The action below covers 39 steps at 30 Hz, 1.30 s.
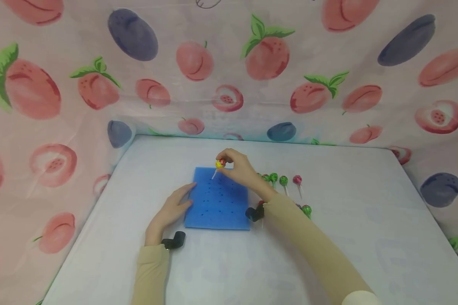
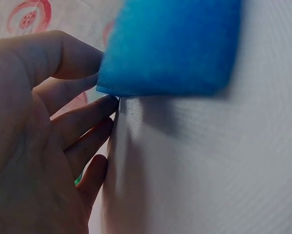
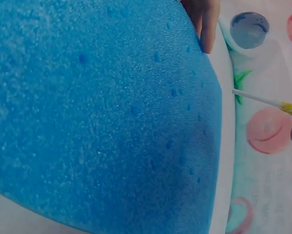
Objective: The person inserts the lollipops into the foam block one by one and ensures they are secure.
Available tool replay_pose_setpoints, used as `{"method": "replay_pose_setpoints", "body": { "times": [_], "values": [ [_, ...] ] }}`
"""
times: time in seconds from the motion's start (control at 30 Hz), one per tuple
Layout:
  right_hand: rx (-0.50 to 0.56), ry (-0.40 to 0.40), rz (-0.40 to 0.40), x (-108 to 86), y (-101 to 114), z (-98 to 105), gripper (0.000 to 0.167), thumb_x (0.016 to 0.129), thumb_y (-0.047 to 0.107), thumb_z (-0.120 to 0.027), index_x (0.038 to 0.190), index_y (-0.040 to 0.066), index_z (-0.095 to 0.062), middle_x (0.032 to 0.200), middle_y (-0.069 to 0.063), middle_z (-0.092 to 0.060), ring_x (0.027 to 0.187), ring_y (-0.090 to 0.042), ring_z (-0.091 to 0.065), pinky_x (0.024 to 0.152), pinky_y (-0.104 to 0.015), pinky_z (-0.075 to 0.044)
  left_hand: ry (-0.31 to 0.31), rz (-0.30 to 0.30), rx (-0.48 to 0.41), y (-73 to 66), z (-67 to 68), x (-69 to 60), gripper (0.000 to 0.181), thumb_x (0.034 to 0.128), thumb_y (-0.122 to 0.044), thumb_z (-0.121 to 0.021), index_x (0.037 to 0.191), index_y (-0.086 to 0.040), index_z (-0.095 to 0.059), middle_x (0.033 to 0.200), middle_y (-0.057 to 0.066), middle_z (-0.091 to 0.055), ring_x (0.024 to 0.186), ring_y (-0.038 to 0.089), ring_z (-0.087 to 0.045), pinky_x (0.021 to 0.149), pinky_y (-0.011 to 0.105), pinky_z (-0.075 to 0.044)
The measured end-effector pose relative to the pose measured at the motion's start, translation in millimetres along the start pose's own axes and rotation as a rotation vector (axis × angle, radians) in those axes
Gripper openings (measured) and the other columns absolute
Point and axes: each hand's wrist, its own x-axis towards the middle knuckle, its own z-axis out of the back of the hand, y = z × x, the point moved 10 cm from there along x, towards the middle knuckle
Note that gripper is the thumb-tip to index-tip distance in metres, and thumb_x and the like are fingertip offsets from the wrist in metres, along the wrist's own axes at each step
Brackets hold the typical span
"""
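Note:
A blue foam board dotted with small holes lies flat on the table. My right hand is over its far part and pinches a lollipop with a yellow and red wrapper. The white stick points down and to the left, its tip apart from the board in the right wrist view. At the board's left edge, my left hand touches it with extended fingers. The left wrist view shows those fingers beside the corner of the board.
Right of the board lie several lollipops with green wrappers and a pink one. My right forearm partly covers others. Each wrist carries a black camera. Fruit-patterned cloth walls in the back and sides of the white table.

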Motion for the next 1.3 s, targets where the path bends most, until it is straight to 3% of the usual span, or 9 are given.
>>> {"method": "replay_pose_setpoints", "body": {
  "times": [0.13, 0.5, 1.0, 1.3],
  "values": [
    [0.026, -0.010, 0.013, 4.5, -5.3, -5.5, 0.026, 0.084, 0.005, -0.072, 0.107, 0.003, -0.061, 0.104, -0.011, -0.064, 0.097, -0.025, -0.064, 0.092, -0.049, -0.054, 0.003, -0.002, 0.000, 0.3, -0.5, 0.8, 0.055, 0.0985, -0.014, -0.046, 0.151, -0.017, -0.030, 0.158, 0.013, -0.029, 0.147, 0.036, -0.021, 0.121, 0.056, -0.020],
    [-0.015, 0.065, -0.078, 9.5, -14.8, -21.3, 0.026, 0.085, 0.008, -0.071, 0.108, 0.007, -0.059, 0.107, -0.009, -0.063, 0.102, -0.022, -0.063, 0.099, -0.041, -0.053, 0.002, 0.002, 0.000, 0.3, -0.4, 0.4, 0.055, 0.0984, -0.014, -0.045, 0.151, -0.017, -0.031, 0.158, 0.013, -0.029, 0.147, 0.036, -0.022, 0.121, 0.056, -0.020],
    [-0.107, 0.111, -0.028, 12.2, -6.5, -31.7, 0.024, 0.087, 0.007, -0.068, 0.109, 0.005, -0.059, 0.108, -0.009, -0.062, 0.102, -0.022, -0.062, 0.098, -0.041, -0.053, -0.001, -0.005, 0.004, 0.5, 0.4, -0.1, 0.055, 0.0982, -0.015, -0.046, 0.151, -0.018, -0.031, 0.158, 0.013, -0.029, 0.147, 0.037, -0.022, 0.120, 0.056, -0.020],
    [-0.103, 0.128, 0.006, 11.6, -1.0, -37.5, 0.025, 0.088, 0.009, -0.068, 0.112, 0.004, -0.061, 0.108, -0.009, -0.063, 0.102, -0.022, -0.063, 0.095, -0.041, -0.054, -0.005, -0.016, 0.005, 0.2, 0.7, 0.3, 0.055, 0.0980, -0.015, -0.046, 0.151, -0.017, -0.031, 0.158, 0.013, -0.030, 0.147, 0.037, -0.023, 0.120, 0.057, -0.021]
  ]
}}
